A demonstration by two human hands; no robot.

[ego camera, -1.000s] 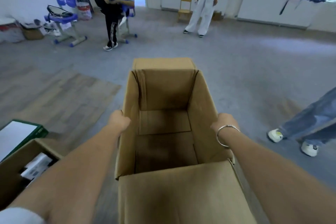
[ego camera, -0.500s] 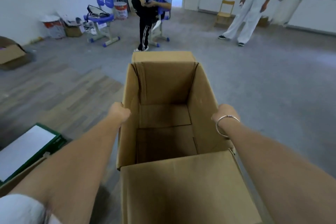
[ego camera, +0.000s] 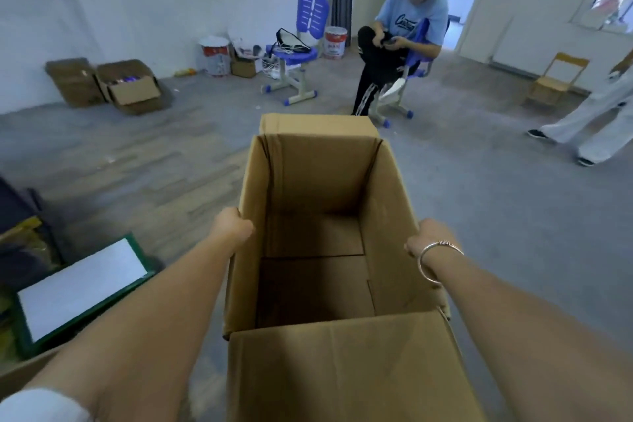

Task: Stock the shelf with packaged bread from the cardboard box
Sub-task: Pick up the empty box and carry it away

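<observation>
An open brown cardboard box hangs in front of me, carried between both arms. Its inside shows only bare cardboard; no bread is in view. My left hand grips the left wall from outside, its fingers hidden behind the cardboard. My right hand, with a silver bangle on the wrist, grips the right wall in the same way. The near flap folds out toward me. No shelf is in view.
A seated person on a blue chair is just beyond the box. Another person's legs stand at far right. A blue stool, paint buckets and open cartons line the wall. A green-edged box lies at lower left.
The view has swung left with the box held the same way; the seated person and the wall clutter have shifted right and come nearer. Both hands keep their grip.
</observation>
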